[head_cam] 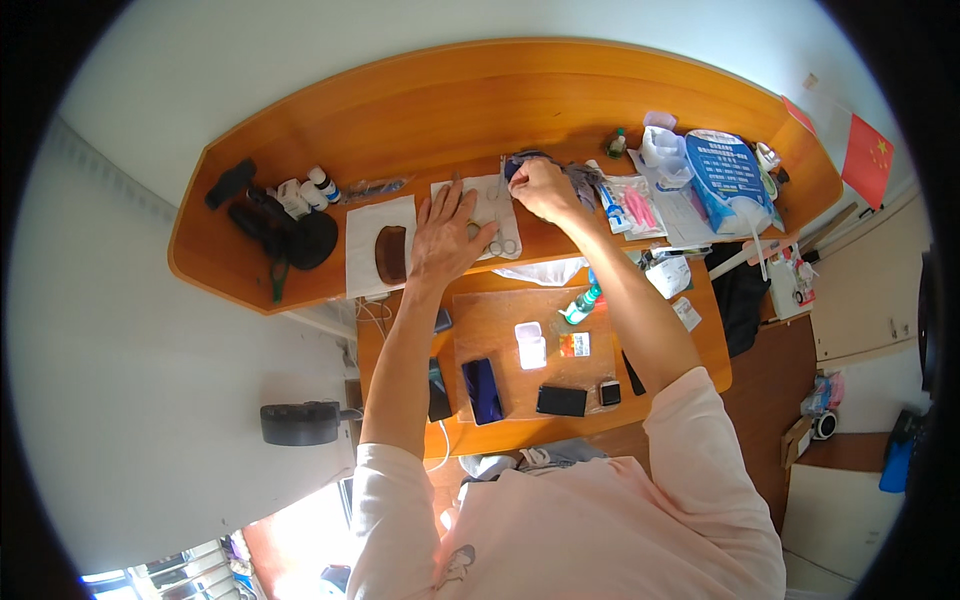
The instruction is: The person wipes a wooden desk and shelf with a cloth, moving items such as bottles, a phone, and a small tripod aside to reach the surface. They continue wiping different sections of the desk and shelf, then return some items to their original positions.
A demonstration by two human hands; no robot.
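My left hand [444, 236] lies palm down, fingers apart, over the left part of a white paper sheet [501, 217] on the wooden shelf. Scissors [502, 246] and other small metal tools lie on that sheet, partly hidden by the hand. A brown comb [391, 255] rests on another white sheet [361, 247] just to the left. My right hand [541, 189] is bent at the sheet's right edge, fingers curled near a slim metal tool and against a dark cloth [583, 180]; its fingertips are too small to tell whether they grip anything.
Dark objects and small bottles [322, 184] stand at the shelf's left. Toothpaste [615, 210], a pink-filled packet [639, 210], plastic containers [673, 171] and a blue-white bag [726, 180] are at the right. The lower desk holds a phone [482, 390], a green bottle [581, 306] and a black wallet-like item [561, 400].
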